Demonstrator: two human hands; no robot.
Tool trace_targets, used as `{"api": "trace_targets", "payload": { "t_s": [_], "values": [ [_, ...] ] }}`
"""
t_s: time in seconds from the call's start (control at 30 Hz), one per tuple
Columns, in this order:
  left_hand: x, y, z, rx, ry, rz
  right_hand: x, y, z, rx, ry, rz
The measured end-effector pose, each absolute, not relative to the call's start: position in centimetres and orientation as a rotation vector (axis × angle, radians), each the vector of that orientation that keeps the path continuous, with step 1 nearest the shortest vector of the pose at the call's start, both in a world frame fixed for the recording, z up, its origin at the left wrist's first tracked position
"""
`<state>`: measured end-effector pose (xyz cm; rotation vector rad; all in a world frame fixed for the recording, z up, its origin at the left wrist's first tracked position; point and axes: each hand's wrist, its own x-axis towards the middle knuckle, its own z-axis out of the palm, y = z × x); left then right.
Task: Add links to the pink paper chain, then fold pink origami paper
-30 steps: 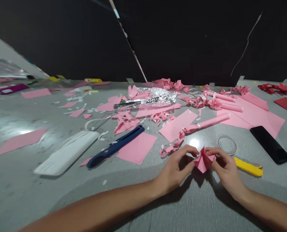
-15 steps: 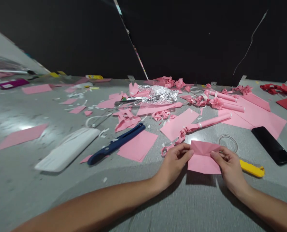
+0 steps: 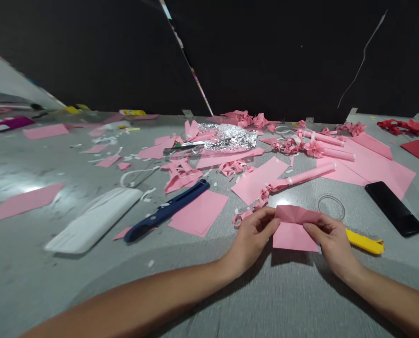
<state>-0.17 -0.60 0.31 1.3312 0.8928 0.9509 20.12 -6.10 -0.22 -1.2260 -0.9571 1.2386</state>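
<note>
A small sheet of pink paper [image 3: 295, 236] with crease lines is held just above the grey surface. My left hand [image 3: 254, 235] pinches its left edge between thumb and fingers. At the right edge, my right hand [image 3: 331, 239] grips the sheet the same way, its thumb lying on the crease. A yellow-handled tool [image 3: 365, 242], perhaps a cutter, lies beside my right hand, partly hidden by it. Behind the hands are a wire ring [image 3: 331, 208] and a rolled pink paper stick [image 3: 306, 177] with a crumpled tail.
Left of the hands lie blue scissors or a stapler-like tool [image 3: 167, 211], a white flat packet [image 3: 95, 220] and pink sheets [image 3: 198, 213]. A black phone [image 3: 394, 209] rests at right. Crinkled silver foil [image 3: 236, 136] and paper scraps sit before a dark wall [image 3: 266, 56].
The view has shifted slightly, so everything appears a little further left. Both hands keep their hold on the pink paper, which looks nearly unchanged.
</note>
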Motion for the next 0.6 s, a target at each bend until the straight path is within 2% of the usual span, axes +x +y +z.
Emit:
{"api": "trace_targets", "payload": {
  "t_s": [0.6],
  "values": [
    [-0.27, -0.65, 0.06, 1.337, 0.902, 0.977, 20.12, -6.35, 0.41, -1.267, -1.073, 1.185]
  ]
}}
